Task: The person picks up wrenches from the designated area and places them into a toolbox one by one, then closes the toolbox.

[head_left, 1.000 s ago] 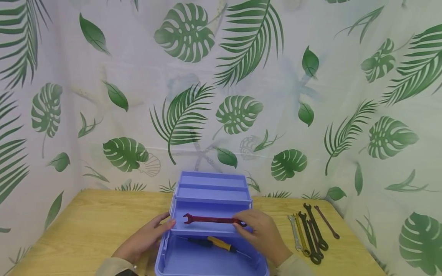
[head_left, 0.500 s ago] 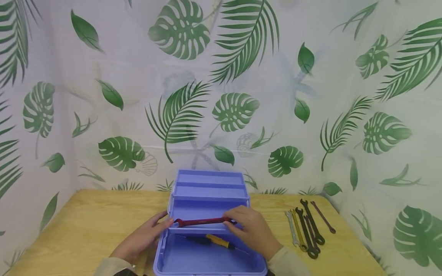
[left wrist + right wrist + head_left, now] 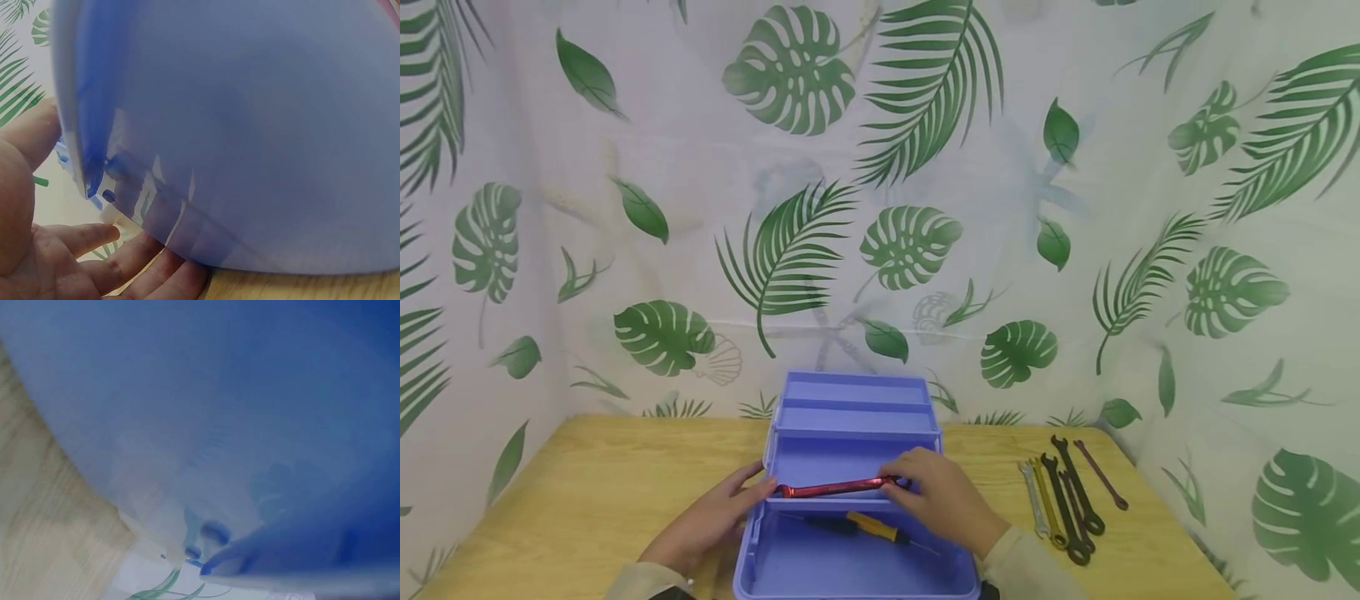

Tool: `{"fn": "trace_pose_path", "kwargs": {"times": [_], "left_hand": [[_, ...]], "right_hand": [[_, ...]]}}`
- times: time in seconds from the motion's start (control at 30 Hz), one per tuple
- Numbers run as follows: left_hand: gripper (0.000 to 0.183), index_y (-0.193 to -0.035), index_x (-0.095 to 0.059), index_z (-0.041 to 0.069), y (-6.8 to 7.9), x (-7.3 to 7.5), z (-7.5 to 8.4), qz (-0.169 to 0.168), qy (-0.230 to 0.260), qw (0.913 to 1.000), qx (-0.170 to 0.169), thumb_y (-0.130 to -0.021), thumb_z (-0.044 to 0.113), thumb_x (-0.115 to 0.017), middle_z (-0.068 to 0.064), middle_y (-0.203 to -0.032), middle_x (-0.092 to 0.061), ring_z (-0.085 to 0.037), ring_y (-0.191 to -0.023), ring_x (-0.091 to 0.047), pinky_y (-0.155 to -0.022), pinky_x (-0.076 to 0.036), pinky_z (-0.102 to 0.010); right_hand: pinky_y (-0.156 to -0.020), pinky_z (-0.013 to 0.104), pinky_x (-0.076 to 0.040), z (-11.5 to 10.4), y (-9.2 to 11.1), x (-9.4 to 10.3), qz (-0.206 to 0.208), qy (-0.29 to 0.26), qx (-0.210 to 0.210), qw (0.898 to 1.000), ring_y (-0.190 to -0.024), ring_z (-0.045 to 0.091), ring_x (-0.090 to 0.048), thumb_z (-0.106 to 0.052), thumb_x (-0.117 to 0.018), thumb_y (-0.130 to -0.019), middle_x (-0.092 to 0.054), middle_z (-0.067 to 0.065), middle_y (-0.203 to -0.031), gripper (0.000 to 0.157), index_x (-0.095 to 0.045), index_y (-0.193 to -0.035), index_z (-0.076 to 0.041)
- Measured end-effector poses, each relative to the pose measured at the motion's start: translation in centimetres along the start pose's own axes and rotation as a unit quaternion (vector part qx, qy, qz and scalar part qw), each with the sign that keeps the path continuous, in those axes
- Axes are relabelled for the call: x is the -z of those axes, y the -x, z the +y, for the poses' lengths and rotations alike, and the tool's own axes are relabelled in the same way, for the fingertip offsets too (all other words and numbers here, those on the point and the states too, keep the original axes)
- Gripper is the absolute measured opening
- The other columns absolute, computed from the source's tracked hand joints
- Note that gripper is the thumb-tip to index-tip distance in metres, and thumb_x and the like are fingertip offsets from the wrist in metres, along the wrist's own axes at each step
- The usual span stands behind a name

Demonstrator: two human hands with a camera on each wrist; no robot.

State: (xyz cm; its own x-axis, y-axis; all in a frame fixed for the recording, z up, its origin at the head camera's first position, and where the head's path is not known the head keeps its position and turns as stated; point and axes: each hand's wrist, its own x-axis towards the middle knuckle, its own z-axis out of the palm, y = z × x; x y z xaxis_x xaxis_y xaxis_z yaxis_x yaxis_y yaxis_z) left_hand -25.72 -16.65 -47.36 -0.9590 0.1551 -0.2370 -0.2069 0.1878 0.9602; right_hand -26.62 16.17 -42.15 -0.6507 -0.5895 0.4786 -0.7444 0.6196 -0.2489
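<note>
A blue toolbox (image 3: 857,577) stands open on the table, its tiered trays raised at the back. Over the lowest raised tray (image 3: 850,457), my right hand (image 3: 940,502) pinches a red wrench (image 3: 835,488) by its right end. The wrench lies across the tray's front, its left end near my left thumb. My left hand (image 3: 711,521) is at the box's left side, thumb at the tray's edge. In the left wrist view, its loosely extended fingers (image 3: 128,262) lie along the box's outer wall (image 3: 250,125). The right wrist view shows the box wall (image 3: 187,394), without the hand.
A yellow-handled screwdriver (image 3: 874,527) and a dark-handled one (image 3: 831,524) lie in the box's bottom. Several wrenches (image 3: 1066,500) are laid out on the wooden table (image 3: 625,475) to the right. A leaf-patterned cloth (image 3: 880,167) hangs behind and at both sides.
My right hand has shifted left with the red wrench and lowered it toward the tray's front edge. My left hand stays at the box's side. The head view has shifted slightly.
</note>
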Motion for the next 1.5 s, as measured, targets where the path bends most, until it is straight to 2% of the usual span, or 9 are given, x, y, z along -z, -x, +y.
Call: {"fn": "trace_pose_path", "kwargs": {"times": [0.17,0.37,0.6,0.77,0.97,1.13,1.23,1.33,1.5], "left_hand": [[0.083,-0.160,-0.033,0.003,0.0,0.1,-0.2,-0.006,0.010,0.9999,-0.013,-0.100,0.053,-0.062,-0.029,-0.149,-0.051,-0.044,-0.127,-0.059,-0.103,-0.049,-0.060],[0.082,-0.160,-0.031,0.001,-0.1,0.2,-0.2,-0.011,0.011,0.9997,-0.018,-0.102,0.051,-0.060,-0.029,-0.148,-0.052,-0.045,-0.126,-0.060,-0.102,-0.050,-0.060],[0.083,-0.160,-0.028,-0.001,0.3,0.4,0.0,-0.019,0.014,0.9994,-0.024,-0.103,0.049,-0.059,-0.030,-0.147,-0.052,-0.043,-0.123,-0.061,-0.101,-0.052,-0.057],[0.082,-0.160,-0.025,-0.003,0.3,0.5,-0.2,-0.034,0.021,0.9987,-0.033,-0.104,0.047,-0.057,-0.032,-0.146,-0.052,-0.045,-0.124,-0.061,-0.100,-0.053,-0.056],[0.085,-0.160,-0.028,-0.001,0.1,0.3,-0.3,-0.020,0.012,0.9996,-0.018,-0.101,0.052,-0.060,-0.031,-0.147,-0.052,-0.047,-0.126,-0.059,-0.102,-0.050,-0.061],[0.086,-0.160,-0.028,-0.001,-0.1,0.2,-0.3,-0.021,0.010,0.9996,-0.016,-0.101,0.053,-0.060,-0.031,-0.146,-0.052,-0.047,-0.125,-0.059,-0.102,-0.050,-0.062],[0.085,-0.160,-0.025,-0.002,-0.2,0.3,-0.4,-0.032,0.016,0.9991,-0.023,-0.103,0.051,-0.058,-0.032,-0.146,-0.052,-0.046,-0.124,-0.060,-0.100,-0.052,-0.059],[0.084,-0.161,-0.025,-0.002,-0.2,0.3,-0.4,-0.032,0.017,0.9991,-0.024,-0.103,0.050,-0.058,-0.031,-0.145,-0.053,-0.045,-0.123,-0.061,-0.100,-0.053,-0.058],[0.084,-0.161,-0.024,-0.003,-0.2,0.1,-0.8,-0.042,0.029,0.9983,-0.028,-0.104,0.049,-0.057,-0.031,-0.144,-0.054,-0.043,-0.123,-0.062,-0.099,-0.054,-0.056]], "right_hand": [[-0.086,0.037,-0.057,0.0,-0.4,0.4,-0.063,-0.073,-0.064,0.993,-0.096,0.012,-0.068,-0.019,-0.073,-0.098,-0.076,-0.005,-0.101,0.011,-0.079,-0.106,-0.013],[-0.094,0.042,-0.056,0.2,-0.6,0.5,-0.103,-0.123,-0.115,0.980,-0.103,0.013,-0.066,-0.023,-0.068,-0.102,-0.073,-0.007,-0.107,0.012,-0.075,-0.109,-0.016],[-0.094,0.045,-0.054,-0.1,-0.8,0.7,-0.121,-0.137,-0.126,0.975,-0.105,0.016,-0.065,-0.027,-0.066,-0.103,-0.072,-0.007,-0.109,0.016,-0.074,-0.111,-0.016],[-0.096,0.045,-0.054,0.1,-0.7,0.5,-0.120,-0.135,-0.121,0.976,-0.107,0.017,-0.065,-0.027,-0.065,-0.104,-0.072,-0.007,-0.109,0.017,-0.074,-0.110,-0.015],[-0.095,0.042,-0.054,0.6,-0.2,0.5,-0.115,-0.132,-0.100,0.979,-0.106,0.014,-0.064,-0.029,-0.063,-0.105,-0.071,-0.009,-0.108,0.018,-0.075,-0.109,-0.016],[-0.093,0.037,-0.054,1.1,0.6,1.0,-0.103,-0.158,-0.055,0.980,-0.102,0.009,-0.063,-0.029,-0.064,-0.104,-0.071,-0.009,-0.107,0.017,-0.075,-0.109,-0.018],[-0.093,0.036,-0.055,1.7,1.4,1.5,-0.077,-0.166,-0.041,0.982,-0.104,0.010,-0.064,-0.027,-0.064,-0.104,-0.071,-0.008,-0.109,0.017,-0.074,-0.111,-0.016],[-0.091,0.037,-0.057,2.4,2.7,2.2,-0.020,-0.155,-0.035,0.987,-0.104,0.011,-0.066,-0.020,-0.065,-0.103,-0.071,-0.007,-0.110,0.015,-0.075,-0.112,-0.013],[-0.084,0.034,-0.060,3.6,5.1,3.1,0.075,-0.089,-0.051,0.992,-0.098,0.010,-0.068,-0.008,-0.073,-0.096,-0.072,-0.009,-0.106,0.013,-0.076,-0.108,-0.011]]}}
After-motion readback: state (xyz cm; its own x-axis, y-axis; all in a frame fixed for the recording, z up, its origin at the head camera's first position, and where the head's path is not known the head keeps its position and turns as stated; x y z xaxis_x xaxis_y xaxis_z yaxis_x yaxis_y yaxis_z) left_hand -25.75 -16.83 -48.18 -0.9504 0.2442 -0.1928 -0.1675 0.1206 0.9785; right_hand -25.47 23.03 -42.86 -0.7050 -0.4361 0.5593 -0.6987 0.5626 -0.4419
